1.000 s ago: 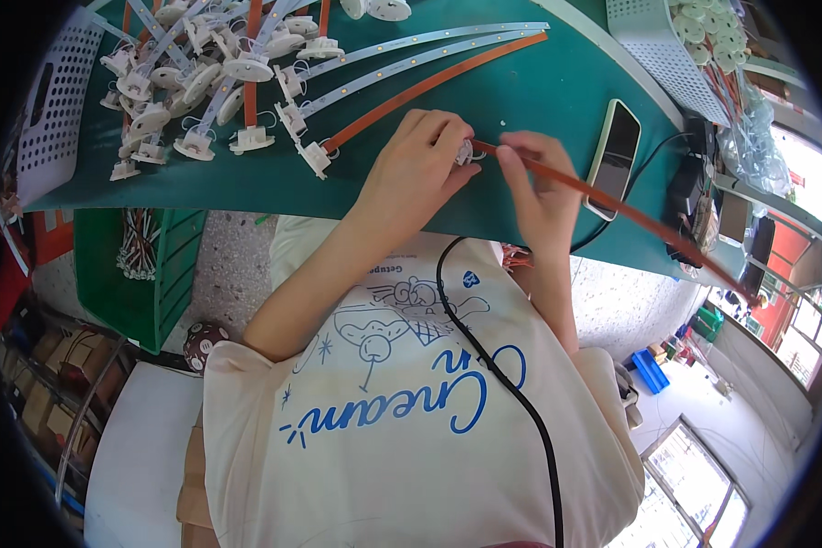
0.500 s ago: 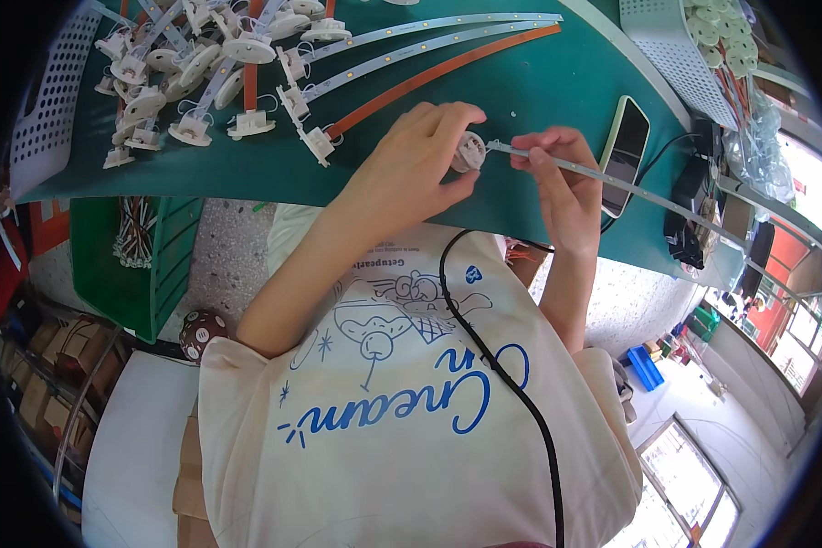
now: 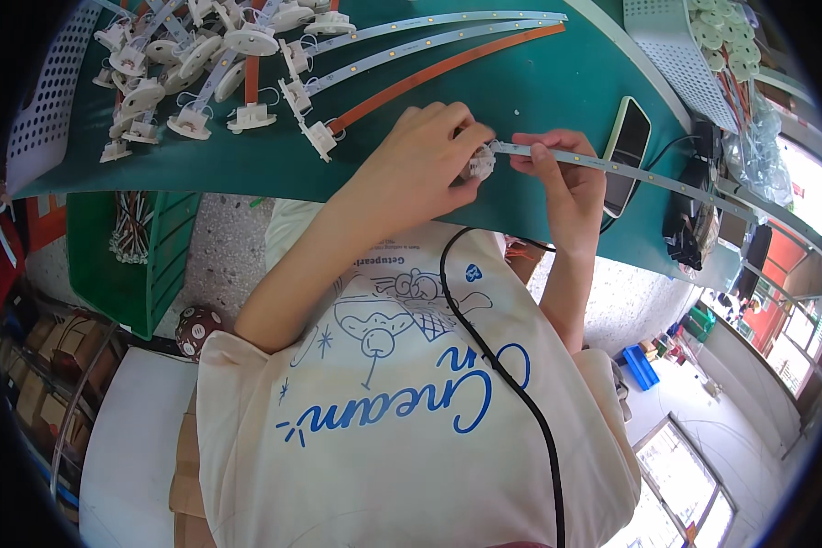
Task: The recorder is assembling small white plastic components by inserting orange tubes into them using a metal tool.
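Between the fingertips of my left hand (image 3: 425, 155) is a small round white plastic fitting (image 3: 479, 164), partly hidden by the fingers. My right hand (image 3: 564, 178) pinches a long pale LED strip (image 3: 648, 177) close to its left end. That end meets the fitting at short thin wires; the rest of the strip runs off to the right past the phone. To the left of my hands, a strip lying orange side up (image 3: 447, 79) and pale LED strips (image 3: 429, 44) rest on the green table, each with a white fitting (image 3: 318, 137) at its end.
A heap of white fittings with strips (image 3: 183, 64) covers the table's far left, beside a perforated white basket (image 3: 46, 119). On the right are a phone (image 3: 627, 151), another perforated basket (image 3: 676, 55) and black cables. A green crate (image 3: 169, 265) stands below the table's left edge.
The fitting has turned in my left fingers, which now cover more of it. The strip in my right hand has rolled slightly, so its LED face shows more.
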Action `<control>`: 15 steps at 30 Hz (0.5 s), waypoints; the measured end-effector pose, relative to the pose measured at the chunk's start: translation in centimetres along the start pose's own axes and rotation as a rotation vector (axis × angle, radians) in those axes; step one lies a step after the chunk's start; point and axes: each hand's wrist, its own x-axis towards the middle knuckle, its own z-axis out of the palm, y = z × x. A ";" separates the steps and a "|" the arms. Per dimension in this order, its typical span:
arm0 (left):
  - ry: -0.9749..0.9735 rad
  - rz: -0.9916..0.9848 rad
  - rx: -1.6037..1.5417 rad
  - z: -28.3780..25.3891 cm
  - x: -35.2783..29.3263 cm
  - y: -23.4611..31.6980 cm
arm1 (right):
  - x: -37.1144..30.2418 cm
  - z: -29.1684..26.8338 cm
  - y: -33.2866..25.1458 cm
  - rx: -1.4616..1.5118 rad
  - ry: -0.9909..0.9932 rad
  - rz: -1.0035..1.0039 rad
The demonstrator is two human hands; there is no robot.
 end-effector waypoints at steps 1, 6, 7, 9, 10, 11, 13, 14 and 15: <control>-0.083 -0.017 0.010 -0.2 0.1 0.0 | -0.1 0.0 -0.1 0.014 0.003 0.006; -0.035 -0.160 0.072 0.4 0.7 0.9 | -1.0 0.1 -0.4 -0.056 0.045 -0.010; -0.006 -0.151 0.091 0.6 0.8 1.0 | -1.0 0.0 -0.5 -0.060 0.056 -0.005; 0.047 -0.024 0.065 0.6 0.7 0.7 | -1.1 -0.1 -0.4 -0.074 0.054 -0.014; 0.081 0.050 0.061 0.6 0.6 0.5 | -1.1 -0.1 -0.3 -0.078 0.059 -0.009; 0.082 0.059 0.076 0.7 0.6 0.4 | -1.1 -0.1 -0.3 -0.086 0.051 -0.025; 0.060 0.057 0.108 0.8 0.4 0.1 | -1.1 -0.1 -0.1 -0.086 0.060 -0.020; 0.090 0.051 0.112 0.9 0.4 0.1 | -1.1 0.0 -0.1 -0.098 0.055 -0.020; 0.100 0.031 0.114 1.1 0.3 0.1 | -1.1 0.1 -0.1 -0.108 0.064 -0.003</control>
